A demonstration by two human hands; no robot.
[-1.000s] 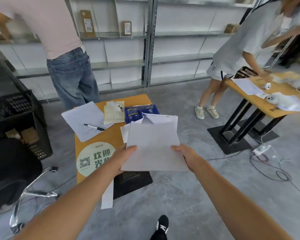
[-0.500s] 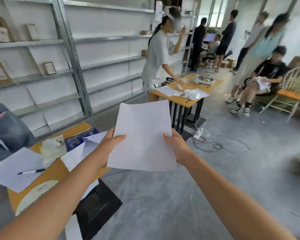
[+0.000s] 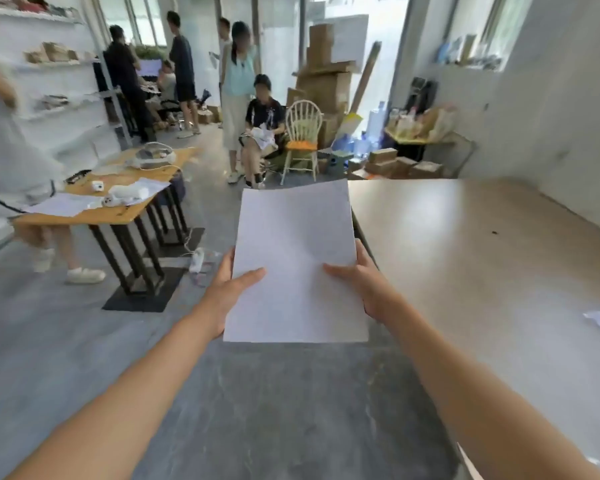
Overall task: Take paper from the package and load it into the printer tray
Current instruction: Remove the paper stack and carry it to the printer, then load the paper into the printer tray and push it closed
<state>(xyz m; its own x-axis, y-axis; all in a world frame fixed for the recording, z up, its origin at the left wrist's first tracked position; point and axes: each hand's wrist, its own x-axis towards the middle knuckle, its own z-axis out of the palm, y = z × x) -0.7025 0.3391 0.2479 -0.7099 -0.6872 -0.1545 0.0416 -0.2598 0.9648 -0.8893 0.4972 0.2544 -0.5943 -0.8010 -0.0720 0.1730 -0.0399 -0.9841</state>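
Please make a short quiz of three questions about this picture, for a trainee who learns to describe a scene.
1. True or false: both hands, the left hand and the right hand, hold the white stack of paper sheets.
2. What lies to the right of the paper? A) a black office chair B) a large pale beige table C) a metal shelf
3. Fill in: a printer is ____ in this view.

Key:
1. True: each hand grips one side edge, thumb on top.
2. B
3. not visible
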